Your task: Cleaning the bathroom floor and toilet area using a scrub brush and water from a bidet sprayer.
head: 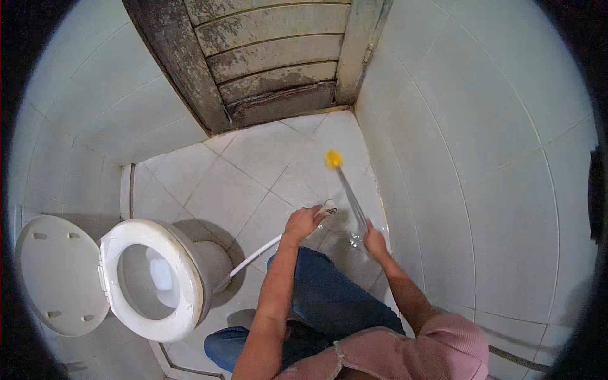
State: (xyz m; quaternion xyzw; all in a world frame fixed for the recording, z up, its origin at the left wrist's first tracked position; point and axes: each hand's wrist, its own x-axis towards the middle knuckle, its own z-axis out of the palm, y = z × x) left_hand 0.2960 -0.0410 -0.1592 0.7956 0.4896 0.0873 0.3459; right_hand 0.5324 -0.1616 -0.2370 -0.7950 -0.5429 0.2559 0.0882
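Observation:
My right hand (375, 241) grips the grey handle of a brush (350, 192). Its round yellow head (334, 159) is blurred and lies over the tiled floor, out ahead of both hands. In my left hand (304, 222) is a pale, hollow-ended piece (327, 208), which looks like a nozzle or hose end. A white hose (255, 255) runs from beside the toilet base up to behind my left wrist; the wrist hides whether it joins that piece. Bright, water-like glints (355, 241) show on the floor beside my right hand.
On the left stands a white toilet (209, 256), its seat ring (190, 304) down and its lid (61, 275) swung back. A worn wooden door (275, 52) closes off the far side. Tiled walls (498, 142) rise to the right and left of the tiled floor (237, 185).

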